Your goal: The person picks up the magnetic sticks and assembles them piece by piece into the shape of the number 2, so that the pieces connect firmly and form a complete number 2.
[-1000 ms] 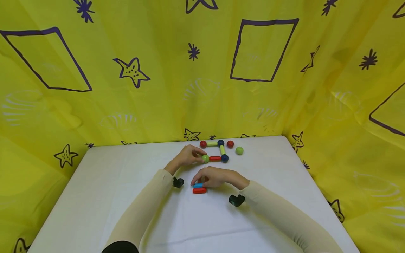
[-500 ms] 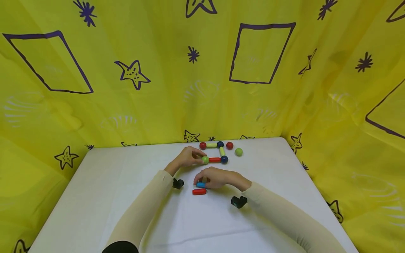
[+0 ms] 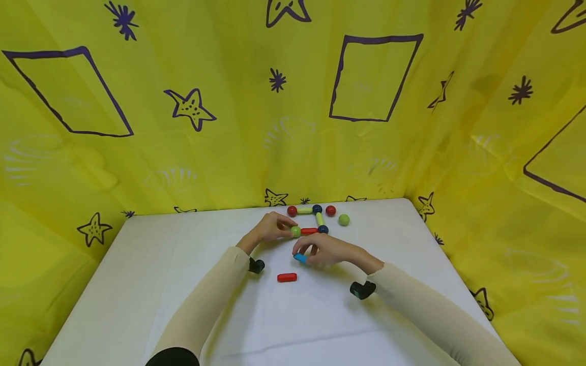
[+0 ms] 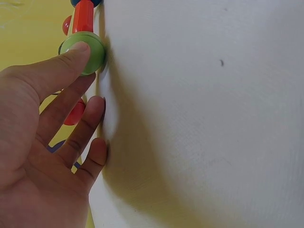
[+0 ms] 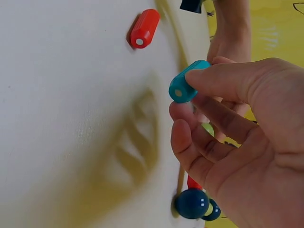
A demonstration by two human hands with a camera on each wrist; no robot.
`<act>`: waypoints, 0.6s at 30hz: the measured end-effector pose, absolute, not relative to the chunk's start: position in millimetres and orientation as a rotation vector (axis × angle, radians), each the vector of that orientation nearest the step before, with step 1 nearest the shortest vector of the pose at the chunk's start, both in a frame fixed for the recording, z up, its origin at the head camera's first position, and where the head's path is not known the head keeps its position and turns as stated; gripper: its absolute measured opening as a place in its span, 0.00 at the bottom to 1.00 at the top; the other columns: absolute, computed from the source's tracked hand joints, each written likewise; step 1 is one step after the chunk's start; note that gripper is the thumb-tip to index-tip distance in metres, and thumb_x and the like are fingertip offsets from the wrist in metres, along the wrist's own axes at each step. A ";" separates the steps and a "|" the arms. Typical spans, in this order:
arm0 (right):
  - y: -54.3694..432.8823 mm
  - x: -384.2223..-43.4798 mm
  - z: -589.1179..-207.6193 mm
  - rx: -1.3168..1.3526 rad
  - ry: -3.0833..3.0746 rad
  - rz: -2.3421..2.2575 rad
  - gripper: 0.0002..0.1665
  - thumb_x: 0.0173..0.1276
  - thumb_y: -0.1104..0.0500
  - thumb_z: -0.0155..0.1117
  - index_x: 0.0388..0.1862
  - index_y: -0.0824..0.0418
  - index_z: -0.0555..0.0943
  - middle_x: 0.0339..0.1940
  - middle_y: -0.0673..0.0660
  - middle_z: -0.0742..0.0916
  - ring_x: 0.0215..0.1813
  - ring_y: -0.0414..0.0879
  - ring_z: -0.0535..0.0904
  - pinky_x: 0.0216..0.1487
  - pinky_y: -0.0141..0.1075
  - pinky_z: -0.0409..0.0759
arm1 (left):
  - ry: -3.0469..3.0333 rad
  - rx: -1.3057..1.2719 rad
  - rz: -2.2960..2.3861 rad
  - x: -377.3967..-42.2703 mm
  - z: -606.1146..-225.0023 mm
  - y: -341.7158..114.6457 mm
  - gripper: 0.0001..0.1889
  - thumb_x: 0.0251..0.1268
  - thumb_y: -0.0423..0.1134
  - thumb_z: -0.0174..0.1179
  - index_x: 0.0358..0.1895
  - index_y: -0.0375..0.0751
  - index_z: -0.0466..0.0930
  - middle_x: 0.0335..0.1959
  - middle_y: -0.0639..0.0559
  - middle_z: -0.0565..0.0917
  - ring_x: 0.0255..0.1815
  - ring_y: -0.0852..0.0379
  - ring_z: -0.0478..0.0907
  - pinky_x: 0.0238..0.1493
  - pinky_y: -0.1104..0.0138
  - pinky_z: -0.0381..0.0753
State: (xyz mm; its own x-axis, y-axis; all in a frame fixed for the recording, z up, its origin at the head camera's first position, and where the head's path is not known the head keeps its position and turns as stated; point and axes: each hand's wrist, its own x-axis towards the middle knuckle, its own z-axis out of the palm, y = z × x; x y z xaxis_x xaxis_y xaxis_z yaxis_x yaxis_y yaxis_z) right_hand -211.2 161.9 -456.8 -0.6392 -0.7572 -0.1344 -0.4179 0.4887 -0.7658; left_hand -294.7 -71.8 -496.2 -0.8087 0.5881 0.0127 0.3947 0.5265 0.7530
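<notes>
Between thumb and fingers, my left hand (image 3: 273, 226) pinches a green ball (image 4: 88, 53) at the near left end of a chain of balls and rods. A red rod (image 3: 309, 231) joins that ball to a dark blue ball (image 3: 323, 230). From there a yellow-green rod (image 3: 320, 219) leads back to another dark blue ball (image 3: 317, 209), then a second yellow-green rod (image 3: 304, 210) ends at a red ball (image 3: 292, 211). My right hand (image 3: 327, 250) pinches a blue rod (image 5: 186, 84) with a pale round end, held above the table just in front of the chain.
A loose red rod (image 3: 287, 277) lies on the white table (image 3: 183, 284) in front of the hands. A separate red ball (image 3: 330, 210) and a green ball (image 3: 344, 219) sit to the right of the chain. Yellow patterned cloth (image 3: 238, 142) hangs behind the table.
My right hand has lifted the blue rod away from beside the loose red rod and carried it right and toward the chain. My left hand keeps its place on the green ball.
</notes>
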 end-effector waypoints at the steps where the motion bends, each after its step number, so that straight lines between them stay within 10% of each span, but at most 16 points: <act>1: 164.7 -211.1 -456.4 -0.960 2.276 -1.011 0.18 0.71 0.68 0.66 0.55 0.53 0.84 0.53 0.47 0.87 0.55 0.44 0.82 0.52 0.36 0.82 | 2.523 0.830 1.156 -294.8 -496.4 -71.8 0.14 0.63 0.36 0.73 0.52 0.41 0.90 0.47 0.50 0.90 0.43 0.57 0.83 0.48 0.66 0.82; 18: 188.1 -205.1 -463.9 -0.752 2.272 -1.167 0.16 0.72 0.65 0.68 0.57 0.55 0.84 0.56 0.53 0.87 0.46 0.47 0.84 0.44 0.41 0.84 | 2.534 0.810 1.145 -293.1 -495.0 -71.7 0.15 0.62 0.36 0.74 0.52 0.42 0.90 0.46 0.51 0.90 0.40 0.59 0.83 0.49 0.66 0.82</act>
State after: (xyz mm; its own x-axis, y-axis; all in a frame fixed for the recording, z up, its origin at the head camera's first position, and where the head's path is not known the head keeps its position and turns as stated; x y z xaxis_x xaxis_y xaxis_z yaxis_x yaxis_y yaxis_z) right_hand -205.1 188.1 -463.9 -0.7368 -0.6570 -0.1595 -0.2533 0.4870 -0.8359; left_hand -293.1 -71.7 -495.0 -0.8157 0.5784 0.0052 0.3863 0.5381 0.7492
